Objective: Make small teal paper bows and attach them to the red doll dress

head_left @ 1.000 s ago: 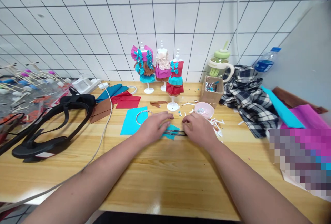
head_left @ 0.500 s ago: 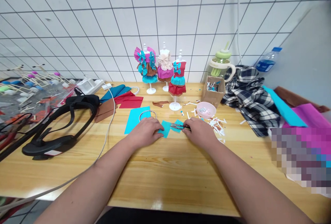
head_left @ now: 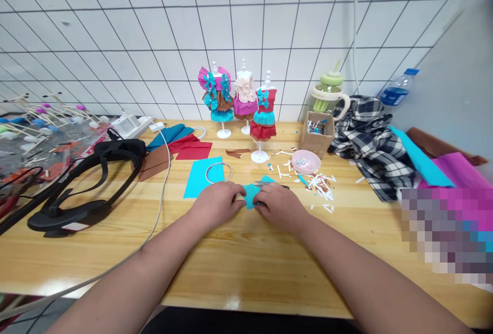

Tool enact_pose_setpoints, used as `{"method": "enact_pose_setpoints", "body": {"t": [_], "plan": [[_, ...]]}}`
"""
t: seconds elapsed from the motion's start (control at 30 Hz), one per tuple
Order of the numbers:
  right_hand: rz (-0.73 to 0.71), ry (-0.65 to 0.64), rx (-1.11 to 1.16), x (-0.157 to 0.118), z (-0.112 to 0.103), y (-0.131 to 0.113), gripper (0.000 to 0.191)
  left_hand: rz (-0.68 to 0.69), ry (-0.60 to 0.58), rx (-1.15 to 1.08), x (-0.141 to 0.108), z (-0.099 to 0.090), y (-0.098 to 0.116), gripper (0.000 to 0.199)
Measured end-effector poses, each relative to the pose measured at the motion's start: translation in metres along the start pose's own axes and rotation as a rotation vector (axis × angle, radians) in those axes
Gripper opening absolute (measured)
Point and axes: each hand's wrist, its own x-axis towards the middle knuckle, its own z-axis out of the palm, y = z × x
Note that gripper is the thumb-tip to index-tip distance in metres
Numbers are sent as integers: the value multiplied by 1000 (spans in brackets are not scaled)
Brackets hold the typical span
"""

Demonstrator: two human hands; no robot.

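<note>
A small turquoise piece of crepe-like paper (head_left: 251, 196) is held low over the table between my two hands. My left hand (head_left: 219, 201) is closed on its left edge, fingers and thumb together. At its right edge, my right hand (head_left: 280, 204) pinches it with thumb and fingers. Just beyond my right hand lie small thread snips (head_left: 263, 183), partly hidden by it, on another turquoise scrap (head_left: 268, 179). Left of these, a larger turquoise sheet (head_left: 194, 180) lies flat with a metal ring (head_left: 208, 173) on it.
Three small dress forms (head_left: 263, 128) in colourful ruffles stand by the tiled wall. A pink dish (head_left: 307, 163), white paper strips (head_left: 323, 188) and a cardboard box (head_left: 316, 141) are to the right. On the left are a black headset (head_left: 87, 216), a cable (head_left: 164, 190) and folded sheets (head_left: 194, 151).
My right hand has let go of the snips, which now lie on the table, and has moved left to grip the turquoise piece. My left hand still holds that piece.
</note>
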Motion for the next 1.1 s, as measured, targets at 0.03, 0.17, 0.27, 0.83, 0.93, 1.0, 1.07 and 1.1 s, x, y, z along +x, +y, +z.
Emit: {"method": "enact_pose_setpoints", "body": {"t": [0.03, 0.17, 0.27, 0.83, 0.93, 1.0, 1.07, 1.1], "plan": [[-22, -9, 13, 0, 0, 1, 16, 23, -16, 17, -2, -4, 0, 16], [-39, -21, 39, -1, -1, 1, 17, 162, -46, 39, -5, -8, 6, 14], [-5, -43, 44, -1, -1, 0, 18, 208, -73, 62, -2, 2, 10, 14], [41, -106, -8, -2, -2, -5, 21, 226, -40, 103, 0, 11, 7, 16], [70, -102, -16, -2, -2, -7, 18, 216, -50, 87, 0, 15, 6, 19], [85, -86, -16, -2, -3, -8, 17, 214, -60, 84, 0, 16, 6, 21], [90, -83, -14, -1, -4, -10, 18, 211, -65, 81, 0, 15, 6, 22], [92, -89, -10, -1, -5, -10, 19, 206, -66, 80, 0, 14, 6, 22]]}}
